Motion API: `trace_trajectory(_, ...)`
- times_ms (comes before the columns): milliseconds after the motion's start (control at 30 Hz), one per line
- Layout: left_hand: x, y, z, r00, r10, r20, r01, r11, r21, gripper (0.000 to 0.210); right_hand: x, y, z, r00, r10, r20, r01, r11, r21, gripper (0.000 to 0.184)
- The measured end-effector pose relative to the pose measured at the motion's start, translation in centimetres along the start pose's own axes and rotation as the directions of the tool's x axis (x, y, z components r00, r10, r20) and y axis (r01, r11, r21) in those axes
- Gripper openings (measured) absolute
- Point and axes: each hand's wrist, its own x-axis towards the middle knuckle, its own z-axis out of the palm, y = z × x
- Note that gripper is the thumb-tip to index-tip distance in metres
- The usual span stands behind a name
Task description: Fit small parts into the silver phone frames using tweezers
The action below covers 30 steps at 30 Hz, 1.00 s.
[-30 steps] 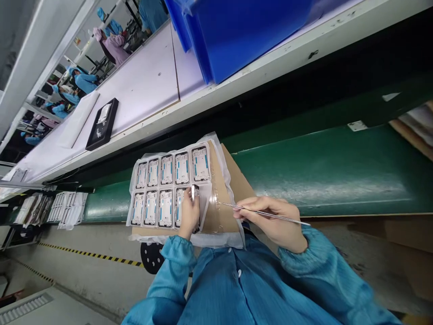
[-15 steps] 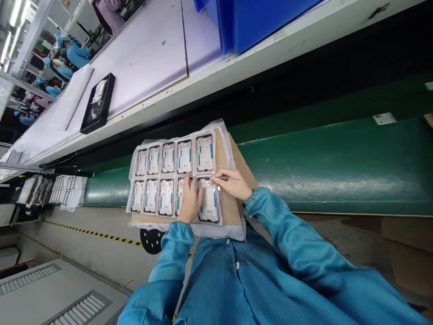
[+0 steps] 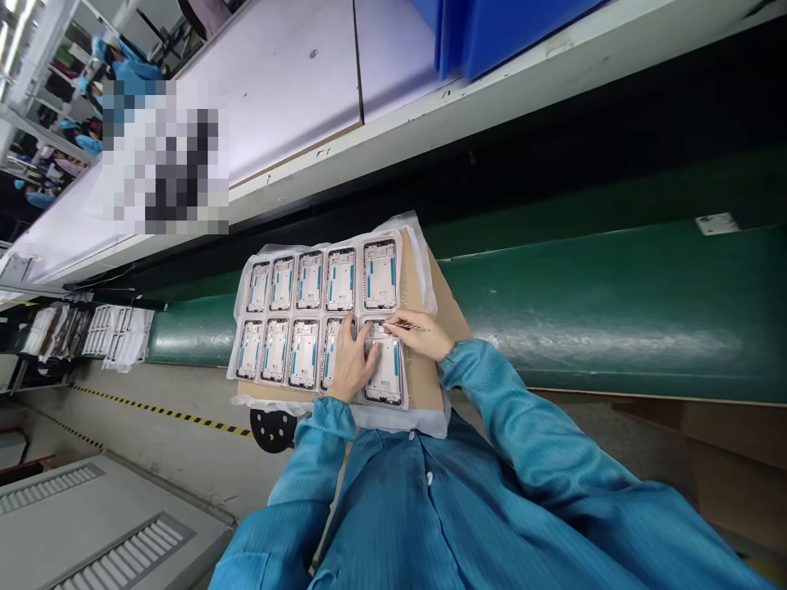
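Observation:
Several phone frames [image 3: 308, 354], metallic with black edges and blue strips, lie in two rows in a clear plastic tray [image 3: 401, 279] on brown cardboard. My right hand [image 3: 424, 332] pinches a thin metal tool [image 3: 413, 327] that looks like tweezers, its tip at the top edge of the front-right phone frame [image 3: 386, 373]. My left hand [image 3: 352, 360] rests with fingers spread over the left side of that frame and partly covers the frame beside it. The fine detail at the tool's tip is too small to make out.
Under the cardboard [image 3: 452, 303] runs a green conveyor belt [image 3: 584, 303]. Beyond it stands a white bench [image 3: 288, 90] with a blue bin [image 3: 522, 33]. More trays [image 3: 120, 336] lie far left on the belt; a black round stool [image 3: 272, 430] is below. Co-workers sit at upper left.
The view has shifted slightly. My left hand has moved a little to the right, its thumb now farther over the front-right frame. My right hand keeps the tool near that frame's top edge.

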Motion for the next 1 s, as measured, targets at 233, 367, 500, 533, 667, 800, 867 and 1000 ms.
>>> trace_trajectory(233, 0.1, -0.2, 0.1, 0.999, 0.022, 0.024, -0.023, 0.999, 0.046, 0.046, -0.1, 0.2, 0.0, 1.0, -0.031, -0.004, 0.031, 0.999, -0.04, 0.02)
trace_trajectory(367, 0.1, -0.1, 0.0, 0.999, 0.025, 0.032, -0.027, 0.998, 0.064, 0.047, -0.1, 0.1, 0.1, 0.999, -0.032, -0.003, 0.032, 0.999, -0.042, 0.021)
trace_trajectory(500, 0.4, 0.4, -0.1, 0.999, 0.018, 0.05, -0.023, 0.993, 0.113, 0.048, -0.1, -0.2, 0.0, 1.0, -0.016, -0.011, 0.016, 0.999, -0.047, 0.022)
trace_trajectory(533, 0.4, 0.6, -0.2, 0.998, 0.016, 0.055, -0.023, 0.992, 0.127, 0.048, -0.2, -0.3, 0.0, 1.0, -0.007, -0.015, 0.006, 0.999, -0.052, 0.022)
trace_trajectory(667, 0.6, 1.0, -0.1, 0.998, 0.017, 0.053, -0.026, 0.984, 0.175, 0.047, -0.4, -0.5, -0.1, 0.999, 0.004, -0.053, -0.008, 0.997, -0.075, 0.023)
trace_trajectory(800, 0.7, 1.1, 0.0, 0.998, 0.014, 0.057, -0.025, 0.978, 0.205, 0.047, -0.6, -0.4, 0.0, 0.999, -0.011, -0.037, 0.007, 0.996, -0.091, 0.025)
trace_trajectory(867, 0.7, 1.1, -0.1, 0.998, 0.008, 0.067, -0.023, 0.974, 0.223, 0.048, -0.6, -0.4, 0.0, 1.0, -0.006, -0.022, 0.004, 0.997, -0.081, 0.026)
trace_trajectory(1000, 0.9, 1.2, -0.1, 0.996, 0.019, 0.086, -0.041, 0.963, 0.267, 0.049, -0.7, -0.5, 0.0, 0.999, -0.047, -0.028, 0.045, 0.996, -0.071, 0.028)
